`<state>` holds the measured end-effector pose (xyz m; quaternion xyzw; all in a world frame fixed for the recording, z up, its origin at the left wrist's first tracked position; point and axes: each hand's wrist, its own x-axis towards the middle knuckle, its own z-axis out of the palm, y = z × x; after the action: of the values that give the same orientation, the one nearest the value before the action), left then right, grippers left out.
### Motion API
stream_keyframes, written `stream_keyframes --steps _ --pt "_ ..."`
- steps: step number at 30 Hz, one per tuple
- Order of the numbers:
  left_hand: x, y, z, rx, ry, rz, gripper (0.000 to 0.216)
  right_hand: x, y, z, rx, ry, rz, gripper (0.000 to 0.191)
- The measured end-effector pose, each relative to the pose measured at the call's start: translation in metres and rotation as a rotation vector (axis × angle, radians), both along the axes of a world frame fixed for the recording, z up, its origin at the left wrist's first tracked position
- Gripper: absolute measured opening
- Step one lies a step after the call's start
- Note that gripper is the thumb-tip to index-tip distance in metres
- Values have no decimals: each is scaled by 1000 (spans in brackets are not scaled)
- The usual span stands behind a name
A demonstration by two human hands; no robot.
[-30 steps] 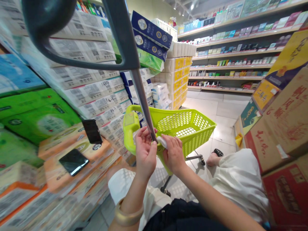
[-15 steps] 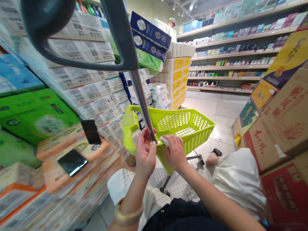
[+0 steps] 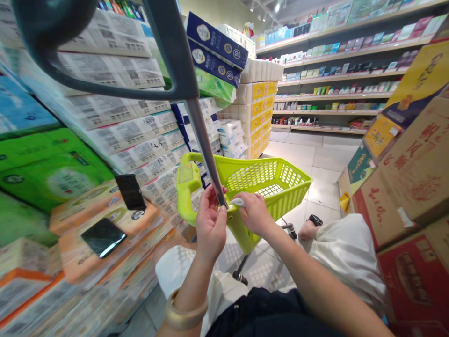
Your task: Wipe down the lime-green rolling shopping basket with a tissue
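My left hand is closed around the lower end of a grey metal pole, thumb in front and fingers curled behind. The pole rises to a dark grey loop handle. It meets the near rim of a lime-green shopping cart basket. My right hand pinches a folded white wipe, cloth or tissue I cannot tell, against that rim just right of the pole. The fingertips under the wipe are hidden. The basket's slotted floor and side walls are visible.
Stacked tissue packs rise at the left. A black phone lies on an orange pack, with a dark upright device beside it. Cardboard cartons stand at the right. Stocked shelves line the back beyond the tiled floor.
My right hand has shifted slightly upward along the basket rim, and its wrist has turned a little. The left hand stays on the pole. The view has drifted slightly.
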<state>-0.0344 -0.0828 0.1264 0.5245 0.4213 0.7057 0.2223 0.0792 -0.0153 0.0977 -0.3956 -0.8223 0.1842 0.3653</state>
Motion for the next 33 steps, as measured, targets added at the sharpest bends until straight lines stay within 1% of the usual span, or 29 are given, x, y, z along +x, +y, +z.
stream_keyframes --steps 2,5,8,9,11,14,18,20,22,24,26,30,33 --pt "1 0 -1 13 2 14 46 -3 -1 3 -1 -21 26 32" --pt "2 1 -2 30 2 26 46 -10 -3 10 18 -21 120 36" --pt "0 0 -1 25 8 19 45 -10 0 11 -17 3 178 35" --pt "0 0 -1 21 11 14 45 -8 1 10 -38 9 173 33" --pt "-1 -1 0 15 12 7 45 -4 2 8 -62 14 116 30" --pt "1 -1 -1 17 6 9 46 -5 -5 4 -21 22 13 31" --pt "3 -1 -1 28 -5 34 49 -13 -21 0 103 96 25 43" --pt "3 0 -1 45 -18 37 52 -14 -24 -3 133 106 35 46" --pt "3 0 -1 59 -35 29 53 -11 -22 -6 126 84 6 42" --pt "4 0 0 64 -49 20 52 -7 -19 -8 112 64 -56 38" --pt "5 1 -1 70 -54 20 51 -6 -20 -8 109 64 -92 37" --pt "6 1 -1 76 -48 34 52 -13 -29 -6 167 94 -35 45" --pt "5 0 -1 69 -36 25 52 -13 -29 -11 191 88 -27 50"
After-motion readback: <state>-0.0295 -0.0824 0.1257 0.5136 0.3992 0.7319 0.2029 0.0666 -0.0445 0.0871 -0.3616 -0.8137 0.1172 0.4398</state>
